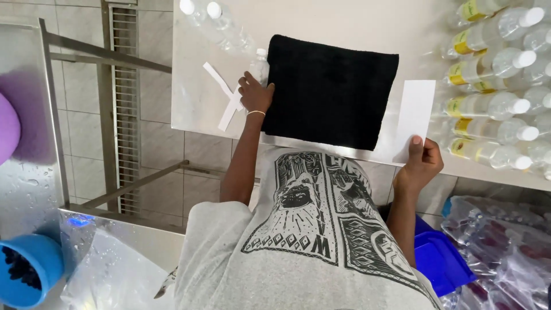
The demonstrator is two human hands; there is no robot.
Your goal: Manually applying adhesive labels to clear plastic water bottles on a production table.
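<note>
**A:** Bottle [260,64] first; where does it sit?

**B:** On the pale counter [344,23], just beside the left edge of the black towel [330,89]; the left hand [254,95] is closed round its lower part, so only the white cap and shoulder show.

**A:** And the other hand?

**B:** The right hand [422,166] pinches the lower corner of a white sheet [414,115], thumb on top; the sheet lies on the counter between the towel and the labelled bottles [493,86].

**A:** How would you handle it well?

**B:** I'd judge a low, firm grip keeps the bottle from rolling; hold the sheet flat by its edge, clear of the loose white strips [227,97] lying beside the left hand.
</note>
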